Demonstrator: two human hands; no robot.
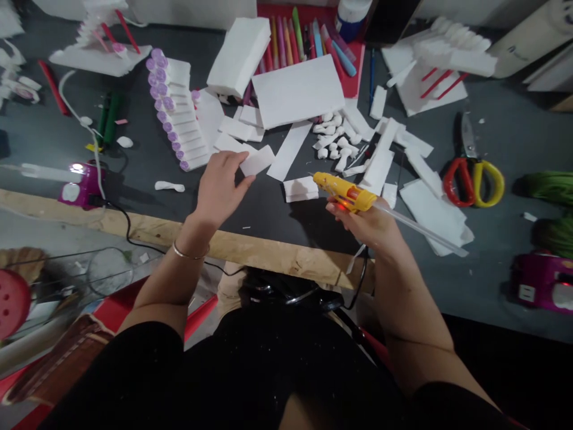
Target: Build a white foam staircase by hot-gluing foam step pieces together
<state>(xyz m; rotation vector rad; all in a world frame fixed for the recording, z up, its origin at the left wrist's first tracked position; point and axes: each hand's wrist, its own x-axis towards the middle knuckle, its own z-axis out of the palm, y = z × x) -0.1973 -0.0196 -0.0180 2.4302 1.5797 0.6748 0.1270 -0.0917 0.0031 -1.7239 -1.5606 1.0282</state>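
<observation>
Between the thumb and fingers of my left hand (220, 184) is a small white foam piece (258, 161), held just above the dark table. My right hand (364, 222) is wrapped round a yellow glue gun (344, 190). A clear glue stick (421, 230) sticks out of its back end, a red light glows on its body, and its nozzle points left. Below the nozzle lies a folded-looking white foam block (301, 189). A long white strip (289, 150) rests just right of the piece in my left hand. Left of that hand stands a white stepped model edged with purple rosettes (168, 124).
Scissors (470, 173) with red and yellow handles lie at the right. Small white twisted pieces (335, 136) and foam offcuts crowd the middle. Pens stand behind a white sheet (299, 89). Purple power boxes (82, 186) sit at both sides; a black cable crosses the wooden front edge (277, 249).
</observation>
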